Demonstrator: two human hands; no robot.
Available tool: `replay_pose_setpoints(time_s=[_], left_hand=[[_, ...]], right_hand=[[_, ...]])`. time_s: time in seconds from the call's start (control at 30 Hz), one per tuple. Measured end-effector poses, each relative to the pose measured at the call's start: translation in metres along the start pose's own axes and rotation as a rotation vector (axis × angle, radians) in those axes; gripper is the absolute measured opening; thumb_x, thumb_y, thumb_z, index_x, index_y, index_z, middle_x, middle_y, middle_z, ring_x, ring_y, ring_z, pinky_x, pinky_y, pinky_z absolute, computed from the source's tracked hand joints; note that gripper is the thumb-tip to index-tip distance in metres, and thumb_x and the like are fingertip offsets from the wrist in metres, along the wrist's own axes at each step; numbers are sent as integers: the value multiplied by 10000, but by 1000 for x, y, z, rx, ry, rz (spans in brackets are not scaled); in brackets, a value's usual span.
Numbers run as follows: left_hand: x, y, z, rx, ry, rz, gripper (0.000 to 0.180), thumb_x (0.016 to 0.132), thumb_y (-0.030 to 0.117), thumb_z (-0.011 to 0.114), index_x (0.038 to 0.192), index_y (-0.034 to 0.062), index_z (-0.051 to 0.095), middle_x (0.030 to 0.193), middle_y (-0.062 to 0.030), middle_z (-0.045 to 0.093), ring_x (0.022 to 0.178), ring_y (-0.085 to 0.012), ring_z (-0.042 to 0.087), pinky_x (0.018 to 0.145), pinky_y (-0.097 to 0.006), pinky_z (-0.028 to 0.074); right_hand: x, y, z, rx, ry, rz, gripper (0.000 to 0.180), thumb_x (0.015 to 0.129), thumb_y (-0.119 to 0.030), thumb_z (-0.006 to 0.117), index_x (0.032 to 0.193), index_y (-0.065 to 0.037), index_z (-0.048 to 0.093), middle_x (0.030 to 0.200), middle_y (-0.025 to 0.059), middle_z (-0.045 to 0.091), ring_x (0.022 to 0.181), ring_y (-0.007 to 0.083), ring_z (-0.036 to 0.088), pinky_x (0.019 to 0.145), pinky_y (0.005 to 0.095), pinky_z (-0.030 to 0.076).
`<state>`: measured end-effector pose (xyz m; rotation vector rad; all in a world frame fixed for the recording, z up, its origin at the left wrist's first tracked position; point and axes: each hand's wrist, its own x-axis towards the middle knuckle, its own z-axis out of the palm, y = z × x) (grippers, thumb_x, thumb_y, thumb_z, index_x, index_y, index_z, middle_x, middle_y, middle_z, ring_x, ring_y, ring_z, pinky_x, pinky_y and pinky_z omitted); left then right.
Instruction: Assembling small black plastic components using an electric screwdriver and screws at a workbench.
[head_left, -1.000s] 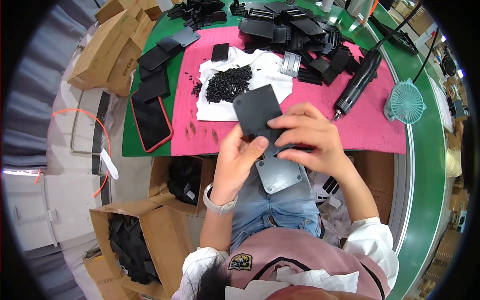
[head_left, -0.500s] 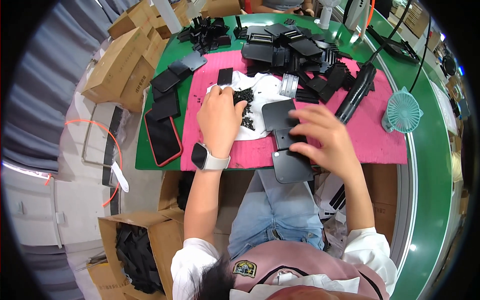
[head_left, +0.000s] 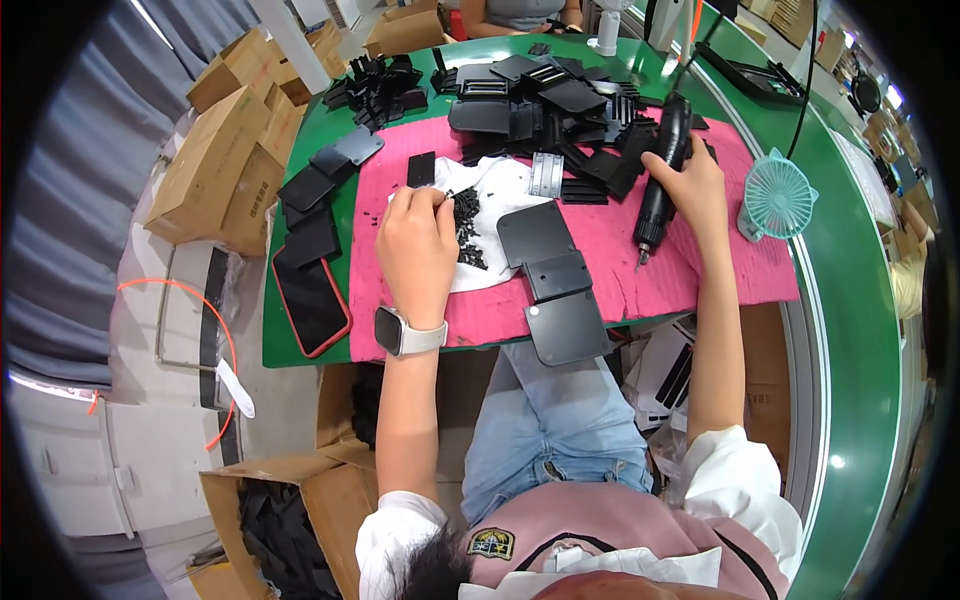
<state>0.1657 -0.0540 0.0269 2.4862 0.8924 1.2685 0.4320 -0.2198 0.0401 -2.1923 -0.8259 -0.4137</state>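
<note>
My right hand is closed round a black electric screwdriver, whose bit points down toward the pink mat. My left hand, wearing a watch, has its fingertips pinched together at the edge of a pile of small black screws. Whatever is in that pinch is too small to make out. Beneath the screws lies a white cloth. Between my hands, a black hinged plate assembly rests on the mat, its near panel sticking out past the table edge.
A heap of black plates and brackets covers the far part of the pink mat. On the left lie more black plates and a red-edged phone. A teal fan stands at right. Across the table sits another person.
My right hand has left the plate assembly, moved up and right, and taken hold of the electric screwdriver. The left hand stays by the screws, its fingers now pinched. The view has shifted slightly.
</note>
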Motion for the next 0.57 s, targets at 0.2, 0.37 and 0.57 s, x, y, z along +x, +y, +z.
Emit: replay_pose_setpoints(time_s=[0.2, 0.37, 0.57], left_hand=[[-2, 2, -4, 13, -27, -24, 101, 787, 74, 635, 768, 0, 569, 770, -130, 565, 710, -328, 575, 625, -402, 462], [-1, 6, -1, 27, 16, 43, 87, 809, 57, 614, 788, -6, 559, 775, -135, 557, 713, -326, 568, 624, -402, 456], [5, 5, -1, 50, 100, 93, 68, 853, 28, 552, 843, -18, 503, 785, -162, 544, 729, -356, 555, 631, -422, 435]], right_hand=[[-1, -30, -8, 1024, -388, 335, 438, 757, -195, 591, 1112, 54, 526, 684, 78, 582, 490, 151, 532, 460, 237, 411], [13, -79, -28, 1370, -496, 98, 472, 745, -107, 521, 1180, 67, 470, 747, 97, 519, 604, 173, 514, 620, 272, 428], [27, -124, -30, 1472, -701, -208, 548, 737, -178, 545, 1216, 67, 442, 776, 100, 520, 627, 179, 504, 643, 314, 428]])
